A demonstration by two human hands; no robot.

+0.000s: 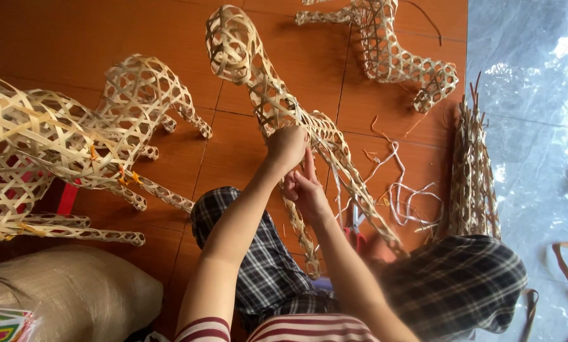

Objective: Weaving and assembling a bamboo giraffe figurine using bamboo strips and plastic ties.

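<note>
A woven bamboo animal figure [268,88] lies across my lap and the orange tiled floor, its head at the top and its legs reaching toward my knees. My left hand [286,147] is closed around the figure's body where the strips meet. My right hand [304,187] sits just below it, fingers pinching thin bamboo strips at the same spot. Both forearms come up from the bottom of the view over my plaid trousers [258,259].
Two similar woven figures [75,136] stand at the left and another [391,54] lies at the top. A bundle of woven legs [474,171] and loose strip scraps [404,196] lie at the right. A burlap sack [69,291] sits at the lower left.
</note>
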